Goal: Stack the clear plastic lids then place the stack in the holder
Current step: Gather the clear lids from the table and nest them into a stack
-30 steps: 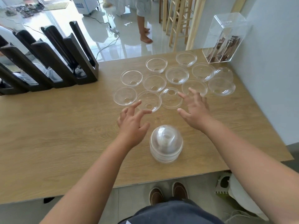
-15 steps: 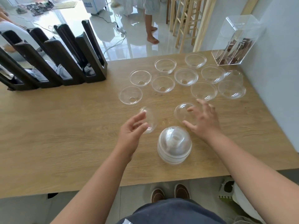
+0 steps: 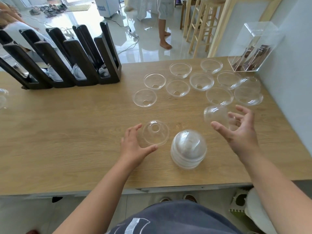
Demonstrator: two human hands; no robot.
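Note:
A stack of clear dome lids point(image 3: 188, 148) stands dome-up near the table's front edge. My left hand point(image 3: 135, 146) grips a single clear lid point(image 3: 155, 133), turned dome-up just left of the stack. My right hand point(image 3: 239, 130) holds another clear lid point(image 3: 215, 116) on its side, lifted above the table to the right of the stack. Several more clear lids point(image 3: 177, 88) lie upside down in rows farther back. The black slotted holder point(image 3: 67, 65) stands at the back left.
A clear acrylic box point(image 3: 253, 48) sits at the back right corner against the white wall. Another lid point(image 3: 2, 97) shows at the far left edge. A person's bare legs point(image 3: 164, 31) and wooden stools point(image 3: 200, 22) stand beyond the table.
Both hands reached to the nearest lids, lifted one each and drew them back toward the stack. The left lid has been flipped dome-up; the right lid is turned on its side.

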